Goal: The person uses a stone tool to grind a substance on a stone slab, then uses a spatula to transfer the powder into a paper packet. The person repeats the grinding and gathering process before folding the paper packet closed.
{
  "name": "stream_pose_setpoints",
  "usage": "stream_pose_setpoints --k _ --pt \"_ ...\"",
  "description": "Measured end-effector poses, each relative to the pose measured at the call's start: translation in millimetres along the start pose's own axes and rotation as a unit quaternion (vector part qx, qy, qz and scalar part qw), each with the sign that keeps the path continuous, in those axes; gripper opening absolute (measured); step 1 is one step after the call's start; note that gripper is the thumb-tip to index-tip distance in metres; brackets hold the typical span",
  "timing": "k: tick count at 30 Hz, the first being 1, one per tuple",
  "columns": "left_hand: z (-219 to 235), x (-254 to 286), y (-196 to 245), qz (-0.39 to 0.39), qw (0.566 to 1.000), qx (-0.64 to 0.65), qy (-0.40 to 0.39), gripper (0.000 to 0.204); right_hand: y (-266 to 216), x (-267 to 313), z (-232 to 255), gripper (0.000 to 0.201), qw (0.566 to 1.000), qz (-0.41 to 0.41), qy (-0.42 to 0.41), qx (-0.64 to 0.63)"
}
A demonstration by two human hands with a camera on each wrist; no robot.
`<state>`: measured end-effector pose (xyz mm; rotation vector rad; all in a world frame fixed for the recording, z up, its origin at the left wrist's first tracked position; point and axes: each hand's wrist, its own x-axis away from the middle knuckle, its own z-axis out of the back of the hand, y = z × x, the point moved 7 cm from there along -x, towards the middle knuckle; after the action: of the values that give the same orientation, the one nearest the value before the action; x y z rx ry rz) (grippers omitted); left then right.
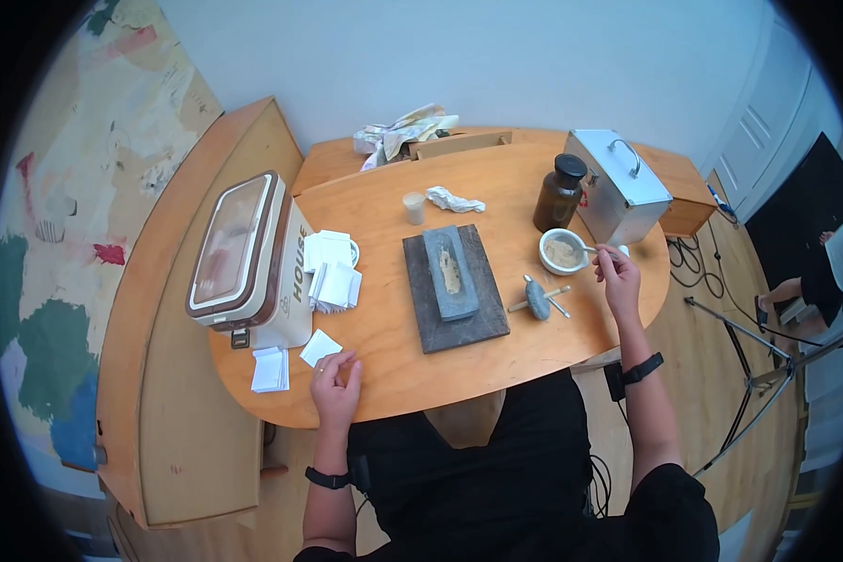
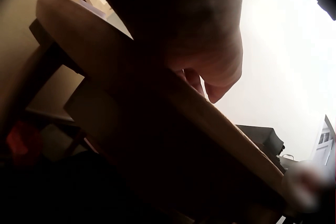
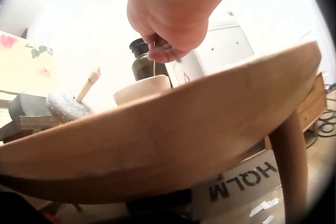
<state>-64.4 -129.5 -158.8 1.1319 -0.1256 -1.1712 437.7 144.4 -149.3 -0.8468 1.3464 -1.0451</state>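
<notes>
My right hand [image 1: 618, 278] pinches a thin, light handle [image 3: 154, 68] that reaches into a small white bowl [image 3: 142, 88]. Pale tan powder [image 1: 561, 253] lies in that bowl; the handle's lower end is hidden there. Just in front of the bowl sits a rounded grey stone [image 1: 538, 301] with light sticks crossing at it. At the table's near edge rests my left hand [image 1: 336, 386], fingers loosely bent and holding nothing, beside a white paper square [image 1: 320, 347]. Between the hands, a grey stone block [image 1: 437, 258] with a tan patch in its hollow lies on a dark board [image 1: 482, 330].
A cream and brown case [image 1: 286, 281] stands left, near white paper stacks [image 1: 332, 285]. Behind the bowl are a brown bottle [image 1: 554, 208] and a silver metal case [image 1: 628, 201]. Farther back sit a small cup [image 1: 414, 208] and crumpled tissue [image 1: 454, 199]. A tripod [image 1: 754, 375] stands right.
</notes>
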Motion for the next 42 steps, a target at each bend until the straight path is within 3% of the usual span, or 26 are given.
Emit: stream_pose_setpoints --k 6,10,15,19,25,31,36,42 --pt "-4.1 1.9 -4.2 -0.006 1.000 0.012 -0.004 0.019 -20.1 -3.1 -1.2 0.020 0.995 0.044 0.002 0.086" --pt "-4.7 0.8 -3.2 -0.001 1.000 0.016 -0.011 0.019 -8.2 -2.0 1.4 0.020 0.996 0.029 -0.009 0.081" --pt "-4.7 0.5 -3.0 -0.002 1.000 0.018 -0.018 0.019 10.3 -1.2 3.8 0.020 0.998 -0.048 0.011 -0.048" --pt "-5.3 -0.2 -4.2 -0.008 1.000 0.020 -0.018 0.018 15.7 -5.9 13.1 0.020 0.993 -0.085 0.040 -0.073" --pt "-5.8 0.0 -4.3 -0.010 1.000 0.023 -0.018 0.018 -7.3 -6.6 13.6 0.021 0.999 -0.025 0.036 -0.024" --pt "-5.8 0.2 -5.7 -0.003 0.999 0.026 -0.023 0.018 -25.1 3.0 -1.0 0.020 0.986 0.085 -0.004 0.146" --pt "-5.5 -0.1 -4.6 -0.001 0.999 0.025 -0.025 0.018 3.0 -2.4 3.9 0.018 0.999 -0.046 0.007 -0.011" --pt "-6.2 0.0 -6.8 0.003 0.999 0.031 -0.025 0.018 21.9 -7.3 9.8 0.018 0.989 -0.117 0.028 -0.089"
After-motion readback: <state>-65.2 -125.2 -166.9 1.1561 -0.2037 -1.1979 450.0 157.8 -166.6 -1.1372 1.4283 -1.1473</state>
